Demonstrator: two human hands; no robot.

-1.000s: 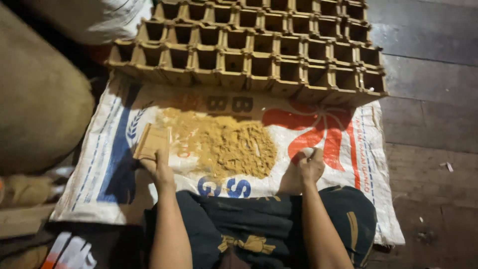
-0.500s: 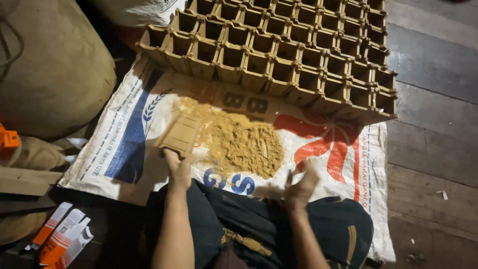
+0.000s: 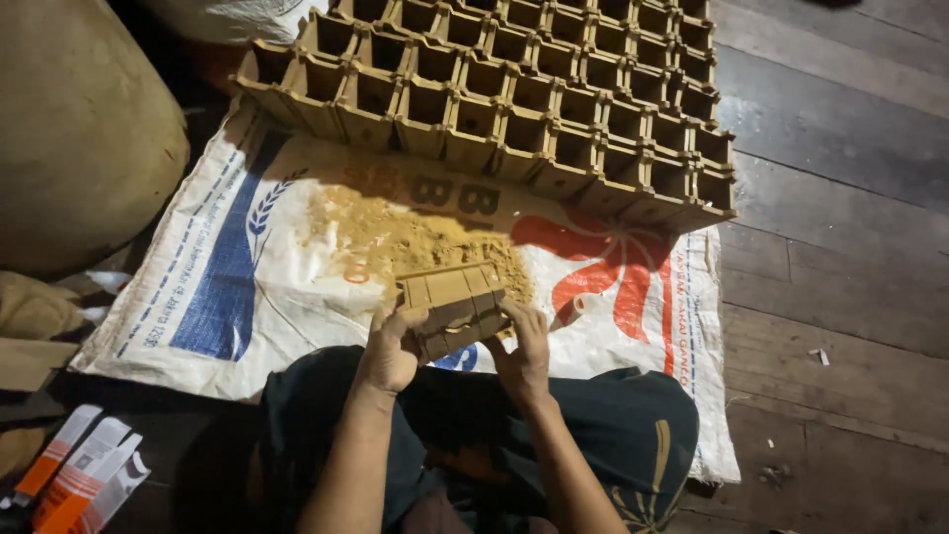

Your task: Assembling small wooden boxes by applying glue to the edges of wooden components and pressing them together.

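Note:
Both my hands hold one flat, folded brown cardboard piece (image 3: 457, 305) over the near edge of a pile of yellow-brown powder (image 3: 395, 240). My left hand (image 3: 391, 348) grips its lower left corner. My right hand (image 3: 524, 343) grips its lower right side. The powder lies on a white woven sack (image 3: 247, 277) with blue and red print, spread on the floor in front of my lap. Behind the sack stand rows of open brown cardboard boxes (image 3: 534, 89), packed side by side.
A large tan sack (image 3: 79, 129) bulges at the left. Small orange and white cartons (image 3: 84, 475) lie at the lower left. Dark wooden floorboards (image 3: 840, 247) run along the right side. My dark trousers (image 3: 593, 425) fill the bottom middle.
My left hand has carried the cardboard piece from the left of the powder to the middle. My right hand has come up and taken hold of it too.

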